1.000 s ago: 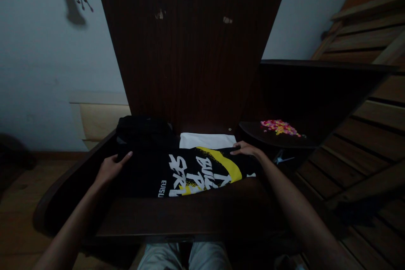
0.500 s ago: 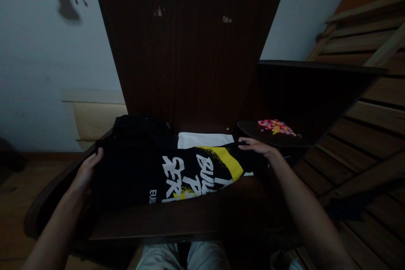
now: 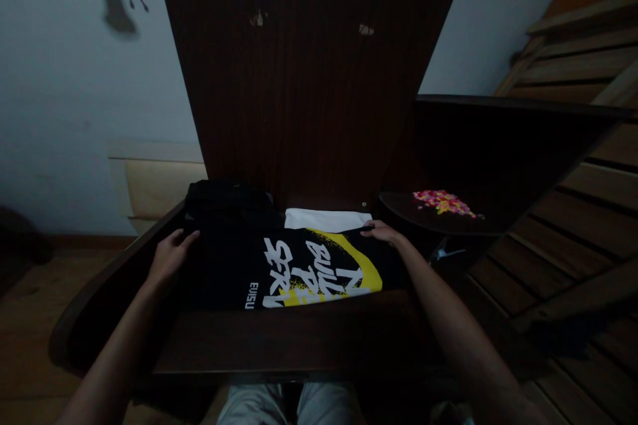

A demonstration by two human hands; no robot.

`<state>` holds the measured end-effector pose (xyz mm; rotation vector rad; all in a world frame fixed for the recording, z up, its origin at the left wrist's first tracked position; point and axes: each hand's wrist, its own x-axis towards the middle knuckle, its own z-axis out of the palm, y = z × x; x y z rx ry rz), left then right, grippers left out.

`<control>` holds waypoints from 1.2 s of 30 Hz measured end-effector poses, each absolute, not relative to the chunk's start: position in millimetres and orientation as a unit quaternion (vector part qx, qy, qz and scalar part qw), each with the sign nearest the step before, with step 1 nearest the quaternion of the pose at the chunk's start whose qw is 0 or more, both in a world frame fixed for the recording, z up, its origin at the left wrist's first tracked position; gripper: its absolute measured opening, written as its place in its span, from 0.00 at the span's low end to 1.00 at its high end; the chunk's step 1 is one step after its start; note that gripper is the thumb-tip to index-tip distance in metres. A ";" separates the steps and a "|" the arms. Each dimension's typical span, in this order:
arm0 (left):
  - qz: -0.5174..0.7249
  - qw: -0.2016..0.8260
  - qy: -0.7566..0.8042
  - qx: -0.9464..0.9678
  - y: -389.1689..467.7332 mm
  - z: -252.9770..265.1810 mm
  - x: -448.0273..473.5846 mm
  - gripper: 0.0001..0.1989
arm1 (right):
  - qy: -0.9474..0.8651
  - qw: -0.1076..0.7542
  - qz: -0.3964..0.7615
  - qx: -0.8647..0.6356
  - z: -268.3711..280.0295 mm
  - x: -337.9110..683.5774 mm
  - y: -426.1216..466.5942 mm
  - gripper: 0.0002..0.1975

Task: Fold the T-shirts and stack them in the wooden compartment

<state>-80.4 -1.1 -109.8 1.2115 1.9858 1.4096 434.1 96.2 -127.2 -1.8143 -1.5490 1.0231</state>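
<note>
A black T-shirt (image 3: 224,272) with white lettering and a yellow print lies as a long folded strip across the dark wooden desk (image 3: 279,339). At the strip's left end, my left hand (image 3: 172,257) grips the dark cloth near its far corner. My right hand (image 3: 383,232) pinches the far edge at the other end, beside the yellow band. Just behind the shirt a white folded cloth (image 3: 326,218) shows, partly covered by it. A black folded bundle (image 3: 226,202) sits behind the left end.
Small pink, red and yellow pieces (image 3: 443,202) lie on a dark shelf (image 3: 409,208) at the right. A tall dark wooden panel (image 3: 309,93) rises behind the desk. Wooden slats (image 3: 593,192) stand to the right, and the desk's curved side (image 3: 74,319) borders the left.
My left hand has moved right and my right hand slightly left in the view. The shirt's lower edge has straightened and the strip lies flatter, with more of its lettering visible.
</note>
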 end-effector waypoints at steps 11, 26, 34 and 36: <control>0.507 0.033 0.702 0.500 6.4 -97.0 -78.5 0.17 | -0.661 0.327 0.221 -0.638 -153.4 445.1 114.2 0.06; 0.462 0.079 0.762 0.447 13.2 -94.2 -73.1 0.18 | -0.836 0.242 0.039 -0.491 -167.3 290.6 51.5 0.32; 0.356 0.186 0.770 0.496 -3.2 -94.3 -85.9 0.19 | -0.850 0.140 0.087 -0.500 -181.5 263.1 45.2 0.40; 0.343 0.251 0.752 0.504 -8.7 -91.0 -88.2 0.18 | -0.850 0.138 0.096 -0.499 -180.3 264.1 45.5 0.40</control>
